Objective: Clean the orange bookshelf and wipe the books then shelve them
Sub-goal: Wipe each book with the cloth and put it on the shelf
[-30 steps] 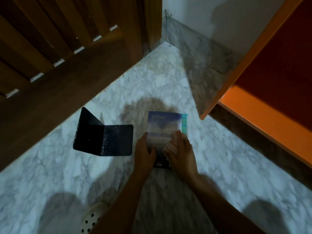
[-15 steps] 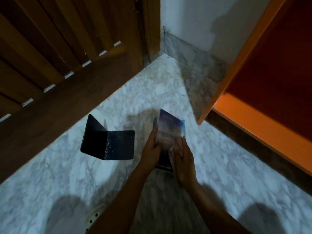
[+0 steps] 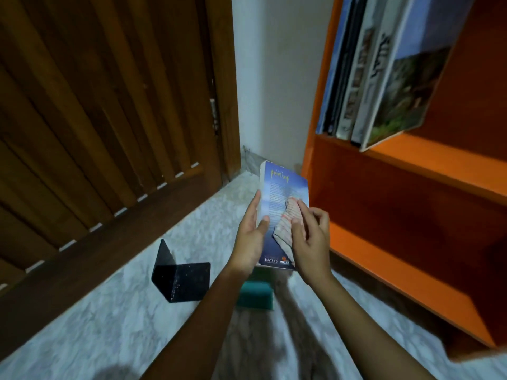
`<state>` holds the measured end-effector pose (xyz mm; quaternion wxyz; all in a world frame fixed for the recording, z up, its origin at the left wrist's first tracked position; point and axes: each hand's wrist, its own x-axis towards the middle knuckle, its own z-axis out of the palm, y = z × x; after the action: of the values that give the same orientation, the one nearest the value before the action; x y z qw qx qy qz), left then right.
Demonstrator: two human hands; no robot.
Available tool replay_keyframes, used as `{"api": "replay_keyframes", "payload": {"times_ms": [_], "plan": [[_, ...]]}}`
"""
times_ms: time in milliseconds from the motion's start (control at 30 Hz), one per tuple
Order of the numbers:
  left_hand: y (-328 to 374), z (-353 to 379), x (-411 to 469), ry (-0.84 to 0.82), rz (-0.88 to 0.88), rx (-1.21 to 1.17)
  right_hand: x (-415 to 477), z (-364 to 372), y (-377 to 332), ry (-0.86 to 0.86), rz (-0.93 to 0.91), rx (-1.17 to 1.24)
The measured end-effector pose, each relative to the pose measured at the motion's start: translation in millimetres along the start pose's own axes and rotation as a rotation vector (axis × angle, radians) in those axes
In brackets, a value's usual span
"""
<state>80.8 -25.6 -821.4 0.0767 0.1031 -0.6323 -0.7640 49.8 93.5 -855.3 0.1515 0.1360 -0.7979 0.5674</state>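
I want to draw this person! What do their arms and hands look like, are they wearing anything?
The left hand and right hand are bare: no gloves, rings or watch show. Both forearms are bare too, with no sleeve in view.

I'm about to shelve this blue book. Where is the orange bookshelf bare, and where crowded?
Bare: the upper board right of the leaning books, and the lower board beneath, from the side panel rightward. Crowded: the upper board's left end, books packed against that panel. The left hand grips the blue book; the right hand holds a cloth.
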Motion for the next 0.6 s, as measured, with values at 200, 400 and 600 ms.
{"api": "replay_keyframes", "payload": {"times_ms": [200, 400, 600], "plan": [[68, 35, -35, -0.017, 0.101, -0.122, -5, -52, -55, 0.026, -0.231, -0.144], [117, 47, -69, -0.210, 0.140, -0.138, -20, -85, -95, -0.056, -0.359, -0.361], [140, 51, -86, -0.338, 0.170, -0.104, 7, -115, -145, -0.042, -0.649, -0.472]]}}
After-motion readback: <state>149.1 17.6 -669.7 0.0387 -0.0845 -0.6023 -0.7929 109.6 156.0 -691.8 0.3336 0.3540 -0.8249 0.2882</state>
